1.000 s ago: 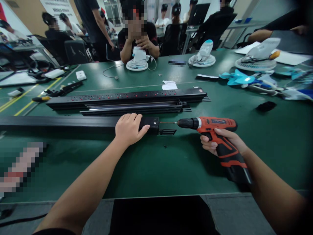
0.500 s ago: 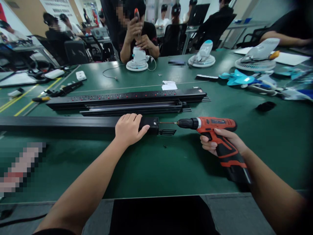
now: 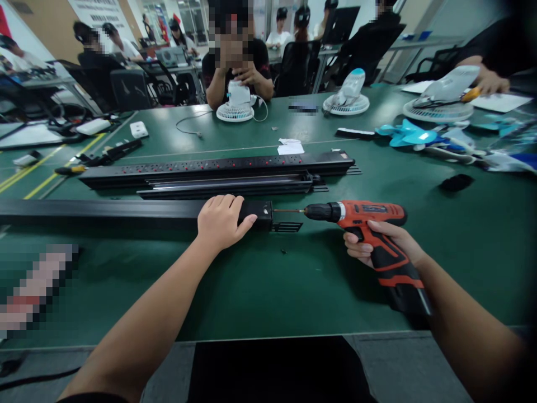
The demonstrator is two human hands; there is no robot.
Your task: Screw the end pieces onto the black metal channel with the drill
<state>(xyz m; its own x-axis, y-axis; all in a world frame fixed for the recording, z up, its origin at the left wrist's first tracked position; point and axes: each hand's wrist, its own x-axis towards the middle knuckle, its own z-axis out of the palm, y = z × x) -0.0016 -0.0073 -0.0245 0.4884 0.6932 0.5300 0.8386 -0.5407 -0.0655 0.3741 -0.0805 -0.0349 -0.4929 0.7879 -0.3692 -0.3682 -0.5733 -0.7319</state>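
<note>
My left hand (image 3: 221, 223) lies over a long black bar (image 3: 104, 208), fingers wrapped across its top near the right end and the thumb pointing toward that end. My right hand (image 3: 380, 242) is closed around the handle of an orange-and-black cordless drill (image 3: 371, 211), index finger at the trigger. The drill points left, and its long thin bit (image 3: 289, 211) meets the bar's end face. Thin black prongs (image 3: 288, 226) stick out below the bit. On the table just in front lies a small dark screw-like piece (image 3: 284, 251).
Behind the bar lie a black power strip (image 3: 218, 165) with red-marked sockets and a narrow black rail (image 3: 235, 184). A screwdriver (image 3: 69, 170) is at the left. Across the green table (image 3: 268, 296), a person works on a white fan (image 3: 235, 109). Blue fan blades (image 3: 405, 133) lie at the right.
My hands, the drill and the bar look unmoved. Across the table the person's head has come lower over the fan. At the far right another person's hand has moved onto a white sheet.
</note>
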